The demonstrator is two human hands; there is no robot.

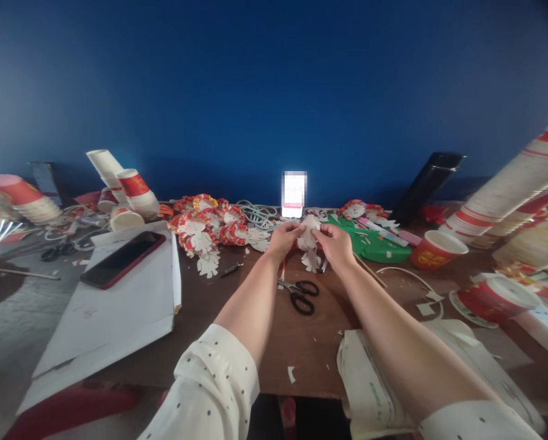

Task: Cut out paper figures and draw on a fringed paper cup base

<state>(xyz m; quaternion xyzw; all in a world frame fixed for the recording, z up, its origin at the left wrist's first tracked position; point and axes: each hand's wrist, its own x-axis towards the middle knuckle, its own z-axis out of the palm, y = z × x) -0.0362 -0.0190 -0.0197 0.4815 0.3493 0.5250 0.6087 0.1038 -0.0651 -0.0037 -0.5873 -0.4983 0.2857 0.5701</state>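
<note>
- The white paper cutout (308, 234), with lobed, jagged edges, was held up just beyond the black-handled scissors (295, 289) on the worktop (296, 348).
- Fingers of the left hand (281, 240) and right hand (336, 243) pinched its opposite sides.
- Gold marks on the red cup (432, 257) were unreadable.

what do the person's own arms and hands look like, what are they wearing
The left sleeve and right sleeve are off-white with small dark dots, ending well short of the wrists. Both the left hand and right hand are ungloved, and no watch or bracelet shows.
</note>
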